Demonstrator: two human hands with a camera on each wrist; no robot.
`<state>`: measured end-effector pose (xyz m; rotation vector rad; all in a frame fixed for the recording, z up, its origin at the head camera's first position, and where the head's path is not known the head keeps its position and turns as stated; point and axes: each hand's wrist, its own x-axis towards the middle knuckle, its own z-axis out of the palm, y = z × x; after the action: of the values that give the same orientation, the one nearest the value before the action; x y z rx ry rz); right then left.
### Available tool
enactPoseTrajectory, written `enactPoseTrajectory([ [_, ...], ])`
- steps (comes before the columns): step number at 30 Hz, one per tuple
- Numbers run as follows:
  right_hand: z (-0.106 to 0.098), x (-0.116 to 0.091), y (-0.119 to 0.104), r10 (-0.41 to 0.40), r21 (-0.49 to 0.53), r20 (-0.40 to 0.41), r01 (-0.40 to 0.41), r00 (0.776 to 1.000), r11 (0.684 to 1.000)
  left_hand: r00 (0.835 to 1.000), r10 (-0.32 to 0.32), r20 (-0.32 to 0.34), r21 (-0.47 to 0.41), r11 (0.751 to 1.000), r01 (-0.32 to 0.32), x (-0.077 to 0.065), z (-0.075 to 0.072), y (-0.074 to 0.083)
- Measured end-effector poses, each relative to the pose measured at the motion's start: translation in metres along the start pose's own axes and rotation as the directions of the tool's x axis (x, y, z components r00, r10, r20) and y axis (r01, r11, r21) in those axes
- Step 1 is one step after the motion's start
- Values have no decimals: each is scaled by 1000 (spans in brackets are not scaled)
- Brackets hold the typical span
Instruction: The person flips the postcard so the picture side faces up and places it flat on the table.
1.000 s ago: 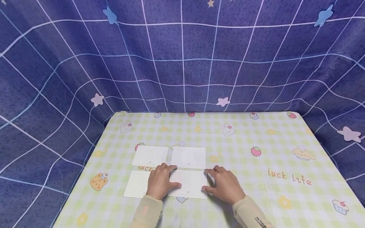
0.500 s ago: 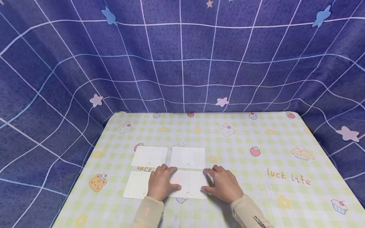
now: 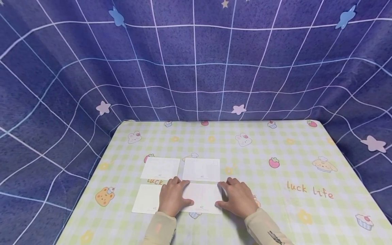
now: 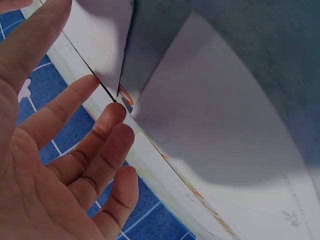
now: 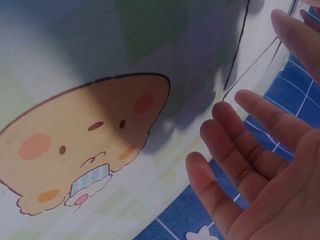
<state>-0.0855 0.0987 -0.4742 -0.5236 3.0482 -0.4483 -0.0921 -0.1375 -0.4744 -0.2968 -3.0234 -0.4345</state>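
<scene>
Here the near right card (image 3: 203, 198) is flanked by both hands, left hand (image 3: 173, 197) and right hand (image 3: 237, 198), fingers relaxed and flat, gripping nothing; three more white cards lie beside it on the checked worktop (image 3: 275, 146), where "luck life" (image 3: 310, 190) is printed

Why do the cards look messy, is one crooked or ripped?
Nothing stands out. Four white cards lie flat in a tidy two-by-two block on the checked tablecloth, edges roughly parallel, none torn or bent. The left hand and right hand rest at the sides of the near right card.
</scene>
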Motion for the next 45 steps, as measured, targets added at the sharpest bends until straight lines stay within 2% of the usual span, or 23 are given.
enactPoseTrajectory([
  [7,3,2,0,-21,-41,-18,20,1000,999,1000,6,-7,2,1000,-6,0,1,-1],
  [16,5,3,-2,-9,-55,-14,8,1000,998,1000,14,-2,11,1000,-14,0,1,-1],
  [34,7,1,-1,-14,-24,-26,13,1000,1000,1000,14,-5,26,1000,-14,0,4,0],
  [45,7,1,-1,-7,-6,-44,7,999,1000,999,15,-49,28,1000,-13,-2,5,0],
])
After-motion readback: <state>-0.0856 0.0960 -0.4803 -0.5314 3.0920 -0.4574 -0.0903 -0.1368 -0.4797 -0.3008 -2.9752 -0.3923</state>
